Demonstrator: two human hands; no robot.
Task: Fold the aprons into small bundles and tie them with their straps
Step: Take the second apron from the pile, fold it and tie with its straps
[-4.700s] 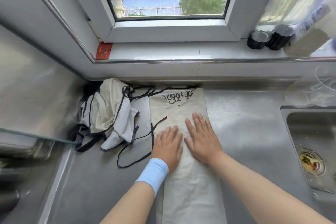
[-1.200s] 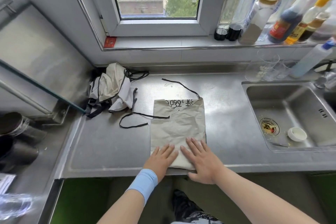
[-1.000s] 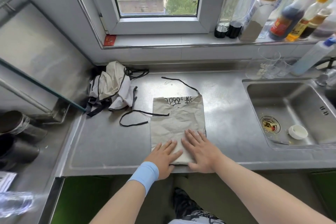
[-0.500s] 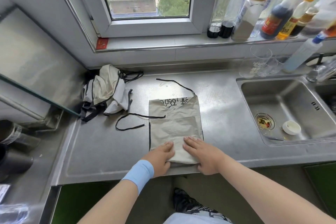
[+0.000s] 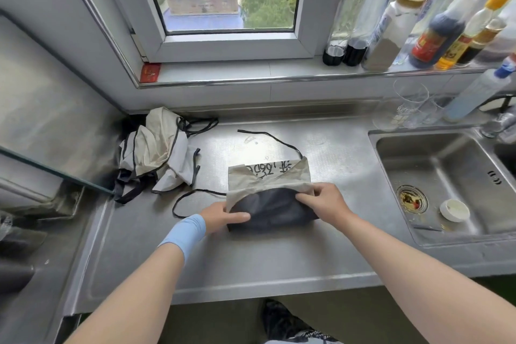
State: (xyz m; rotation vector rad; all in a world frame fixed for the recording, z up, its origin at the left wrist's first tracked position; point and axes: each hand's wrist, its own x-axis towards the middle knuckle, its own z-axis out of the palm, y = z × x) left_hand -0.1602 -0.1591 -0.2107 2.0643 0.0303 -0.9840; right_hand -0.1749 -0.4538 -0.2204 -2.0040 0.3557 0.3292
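A beige apron (image 5: 269, 177) with black printed characters lies folded on the steel counter (image 5: 251, 260). Its near end is turned up and back, showing a dark underside (image 5: 272, 211). My left hand (image 5: 220, 216) grips the left edge of that turned part, thumb on top. My right hand (image 5: 324, 202) pinches the fold's upper right edge. Thin black straps (image 5: 268, 135) trail behind and to the left of the apron. A second crumpled beige and grey apron (image 5: 159, 153) lies heaped at the back left.
A sink (image 5: 446, 181) with a small white cup (image 5: 454, 210) is set in on the right. Several bottles (image 5: 396, 25) line the window sill. Glasses (image 5: 405, 109) stand behind the sink. A steel panel (image 5: 42, 109) rises on the left.
The apron went from a long strip to a shorter fold. Both hands stopped pressing flat and now grip the near end, which has been lifted and rolled away from me, dark side out.
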